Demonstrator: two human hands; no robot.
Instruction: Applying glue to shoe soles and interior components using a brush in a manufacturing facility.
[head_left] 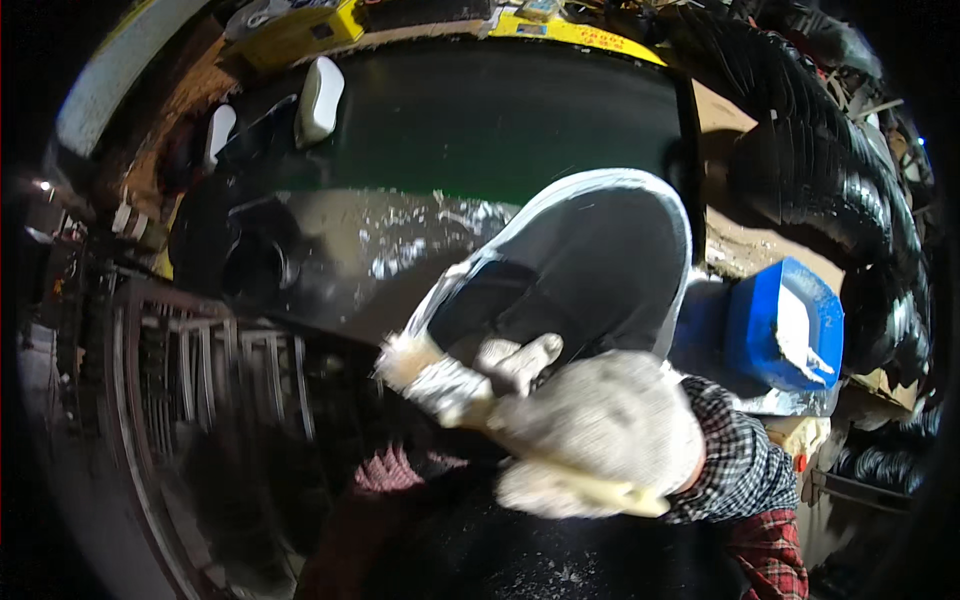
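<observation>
A black shoe (610, 270), with a wet-looking white band along its edge, is held over the table in front of me, toe away from me. My left hand (518, 362) in a pale knit glove grips its near side; only part of the glove shows, the rest hidden by the shoe and the brush. My right hand (620, 415), gloved too, is closed around the handle of a brush (445, 388). The bristles, coated in white paste, lie close to the shoe's near left edge; I cannot tell if they touch.
On the right stands a blue container (755, 325) with white paste inside. White smears mark the dark table (500, 110). Two white shoe-shaped pieces (320, 100) are at the back left, yellow boxes (290, 30) behind. Stacked black pieces (820, 180) line the right; a metal rack (150, 420) stands left.
</observation>
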